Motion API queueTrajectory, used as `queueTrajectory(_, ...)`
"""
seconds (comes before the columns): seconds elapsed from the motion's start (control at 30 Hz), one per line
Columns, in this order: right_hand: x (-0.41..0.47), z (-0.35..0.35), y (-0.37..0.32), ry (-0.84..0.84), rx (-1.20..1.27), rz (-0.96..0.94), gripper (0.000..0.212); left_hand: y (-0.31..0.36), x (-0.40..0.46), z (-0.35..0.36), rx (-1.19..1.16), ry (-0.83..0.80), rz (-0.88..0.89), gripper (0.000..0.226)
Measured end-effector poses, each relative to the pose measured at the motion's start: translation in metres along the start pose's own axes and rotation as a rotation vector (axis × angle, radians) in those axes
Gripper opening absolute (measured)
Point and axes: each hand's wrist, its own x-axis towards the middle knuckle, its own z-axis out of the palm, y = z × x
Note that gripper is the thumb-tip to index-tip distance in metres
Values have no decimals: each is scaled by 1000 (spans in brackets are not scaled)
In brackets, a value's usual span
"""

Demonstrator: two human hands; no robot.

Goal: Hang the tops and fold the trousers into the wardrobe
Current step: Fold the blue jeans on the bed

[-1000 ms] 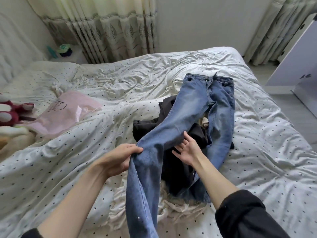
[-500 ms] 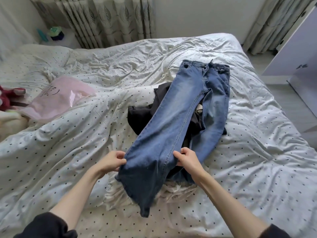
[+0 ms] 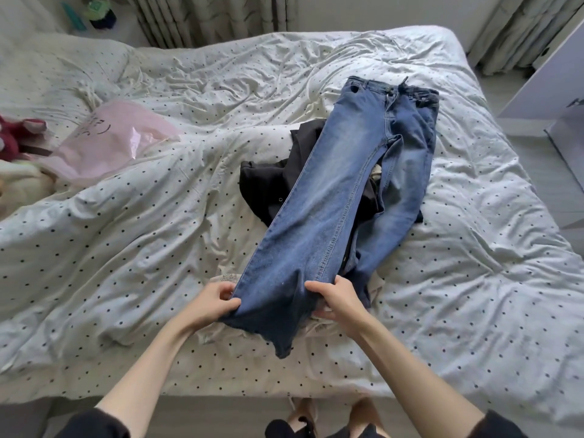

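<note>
**Both hands gripping one jean leg at the near edge of the bed**

Left hand (image 3: 212, 306) pinching the left side of a blue denim trouser leg near its frayed hem; right hand (image 3: 337, 298) curled round the right side. Faded blue denim jeans (image 3: 354, 191) stretched lengthwise toward the far right corner of the white polka-dotted bed (image 3: 158, 241), waistband farthest away. Lying over a crumpled black garment (image 3: 268, 181) mid-bed. Translucent pink plastic bag (image 3: 110, 143) near the left edge, beside a dark red plush toy (image 3: 14, 137).
</note>
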Motion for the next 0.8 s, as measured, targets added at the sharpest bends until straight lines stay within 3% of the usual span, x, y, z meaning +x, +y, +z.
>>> queueTrajectory(0.23, -8, 8, 31, 140, -125, 19, 30, -21, -9, -10, -79, -2, 26, 16)
queueTrajectory(0.3, -10, 9, 39, 150, -134, 33, 19, -26, -11, -9, -51, -12, 31, 14)
queueTrajectory(0.33, -14, 10, 41, 160, -168, 44, 2, -29, -13, -9, -36, -4, 31, 14)
queueTrajectory(0.4, -12, 8, 49, 165, -217, 45, 35, -34, -12, -8, -2, 1, 2, 13)
queueTrajectory(0.5, -13, 5, 58, 77, -312, 72, 44, -46, -8, -1, 240, 80, -161, 16)
queueTrajectory(0.57, -12, -3, 62, -54, -388, 143, 32, -50, -9, 10, 487, 176, -305, 15)
queueTrajectory(0.63, -12, -15, 63, -99, -373, 222, 18, -51, -9, 23, 613, 253, -368, 31)
queueTrajectory(0.7, -3, -35, 64, -31, -299, 234, 15, -40, -1, 39, 635, 326, -298, 42)
queueTrajectory(0.8, 17, -65, 58, 119, -207, 186, 20, -8, 13, 67, 509, 427, 33, 37)
